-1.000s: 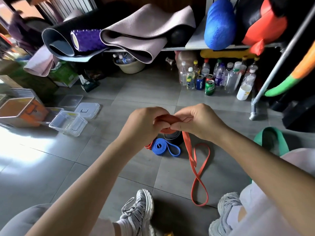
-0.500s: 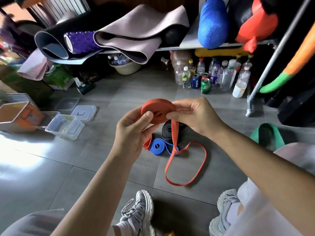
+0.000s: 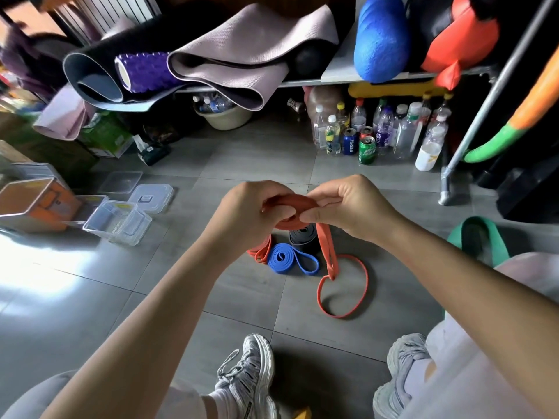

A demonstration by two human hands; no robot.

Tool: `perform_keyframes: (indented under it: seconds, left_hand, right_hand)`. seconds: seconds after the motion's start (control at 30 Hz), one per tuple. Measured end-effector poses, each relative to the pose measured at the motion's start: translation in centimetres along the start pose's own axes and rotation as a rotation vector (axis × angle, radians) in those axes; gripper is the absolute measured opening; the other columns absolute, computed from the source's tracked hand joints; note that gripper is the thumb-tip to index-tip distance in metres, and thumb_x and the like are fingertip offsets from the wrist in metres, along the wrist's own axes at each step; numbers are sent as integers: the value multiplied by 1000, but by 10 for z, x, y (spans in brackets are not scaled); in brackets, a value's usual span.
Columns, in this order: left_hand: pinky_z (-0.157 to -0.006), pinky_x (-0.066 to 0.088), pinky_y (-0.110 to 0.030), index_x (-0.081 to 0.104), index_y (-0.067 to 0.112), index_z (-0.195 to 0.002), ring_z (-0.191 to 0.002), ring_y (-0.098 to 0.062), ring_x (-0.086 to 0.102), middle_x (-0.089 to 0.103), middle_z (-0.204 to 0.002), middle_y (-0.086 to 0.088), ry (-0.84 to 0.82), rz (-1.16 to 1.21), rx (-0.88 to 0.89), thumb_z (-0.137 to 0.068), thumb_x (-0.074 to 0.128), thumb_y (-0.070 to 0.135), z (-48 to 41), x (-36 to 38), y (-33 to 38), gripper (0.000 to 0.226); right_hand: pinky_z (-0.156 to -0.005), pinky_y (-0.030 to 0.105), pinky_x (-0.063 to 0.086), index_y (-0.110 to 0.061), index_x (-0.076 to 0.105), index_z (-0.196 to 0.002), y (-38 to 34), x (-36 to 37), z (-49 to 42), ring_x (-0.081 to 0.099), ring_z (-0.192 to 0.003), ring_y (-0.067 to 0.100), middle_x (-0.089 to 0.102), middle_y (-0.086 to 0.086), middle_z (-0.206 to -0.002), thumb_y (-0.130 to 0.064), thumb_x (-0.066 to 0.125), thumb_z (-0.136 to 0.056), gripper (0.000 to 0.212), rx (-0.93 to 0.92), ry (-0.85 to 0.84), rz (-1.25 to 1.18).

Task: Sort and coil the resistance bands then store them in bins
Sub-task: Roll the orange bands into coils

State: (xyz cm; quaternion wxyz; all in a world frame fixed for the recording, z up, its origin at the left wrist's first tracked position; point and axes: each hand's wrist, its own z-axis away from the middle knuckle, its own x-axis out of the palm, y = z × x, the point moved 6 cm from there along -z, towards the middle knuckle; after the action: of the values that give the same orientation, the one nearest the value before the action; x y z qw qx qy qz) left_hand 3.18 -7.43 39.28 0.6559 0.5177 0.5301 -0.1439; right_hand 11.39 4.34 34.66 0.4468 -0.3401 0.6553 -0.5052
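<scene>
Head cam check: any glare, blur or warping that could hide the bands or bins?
Head view: glare whitens the floor by the bins, themselves readable; left hand, right hand and orange band sharp, bottles slightly soft; wide-angle stretch toward the edges, dark under the shelf.

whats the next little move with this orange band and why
Probably one more turn of the coil. The left hand and right hand both pinch the partly wound orange band, and its loose tail hangs down to a loop lying on the floor, so the winding looks unfinished.
</scene>
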Motion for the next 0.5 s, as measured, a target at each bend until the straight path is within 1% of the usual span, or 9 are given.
perform_keyframes:
  seconds: [0.07,0.1,0.17,0.2,0.23,0.3,0.37,0.43,0.5]
  left_hand:
    - [-79,53,-38,71,16,-99,-83,-22,66,71,-88,0,31,149,-32,-82,66,5,1,-6,-3,20]
    - [-78,55,-39,71,19,-95,-82,-22,67,72,-86,0,44,244,-59,-82,66,3,1,-9,-6,21]
    - [-72,57,-33,67,29,-86,-76,-16,68,72,-78,8,73,408,-127,-82,66,1,3,-15,-12,29]
    - [-69,57,-30,66,31,-85,-74,-14,67,71,-74,11,82,496,-164,-82,66,0,4,-15,-15,30]
    - [-68,58,-30,66,29,-86,-73,-13,67,71,-74,11,93,596,-197,-82,66,1,6,-14,-18,28]
    - [-67,59,-31,66,20,-94,-76,-14,68,71,-79,4,114,835,-237,-79,66,8,10,-11,-20,19]
    - [-66,60,-31,65,14,-99,-80,-19,69,71,-86,-4,119,1056,-272,-73,64,18,15,-2,-20,25]
    - [-66,59,-30,63,11,-101,-86,-27,69,71,-91,-9,106,1199,-312,-74,61,19,19,9,-19,29]
    - [-70,59,-33,61,9,-100,-89,-31,66,68,-93,-11,94,1189,-339,-78,61,14,19,16,-19,22]
  right_hand:
    - [-81,36,58,-27,73,-84,-1,-2,-1,72,-78,11,74,-8,-80,-6,80,-70,26,2,-15,-39]
    - [-81,35,58,-28,73,-84,-2,-2,-2,72,-78,11,74,-8,-80,-4,79,-70,28,0,-24,-53]
    - [-79,28,58,-24,72,-88,-3,-1,-3,71,-77,7,74,-11,-79,0,77,-70,30,-11,-38,-111]
    - [-75,23,57,-21,71,-91,-5,-1,-3,70,-74,4,73,-13,-78,2,76,-71,31,-20,-44,-150]
    - [-71,18,56,-20,70,-95,-7,-1,-3,69,-73,2,73,-15,-80,3,74,-71,34,-29,-46,-189]
    - [-68,14,53,-19,68,-99,-12,-1,-3,69,-73,0,71,-15,-87,2,73,-70,36,-49,-43,-263]
    - [-69,14,52,-19,68,-98,-14,-1,-3,70,-76,2,70,-13,-90,1,71,-70,35,-60,-31,-326]
    - [-71,16,54,-16,67,-101,-13,-2,-2,70,-77,4,71,-8,-92,3,70,-72,35,-57,-4,-338]
    - [-74,21,56,-16,67,-103,-11,-3,-1,70,-78,6,72,4,-95,3,71,-72,36,-57,22,-262]
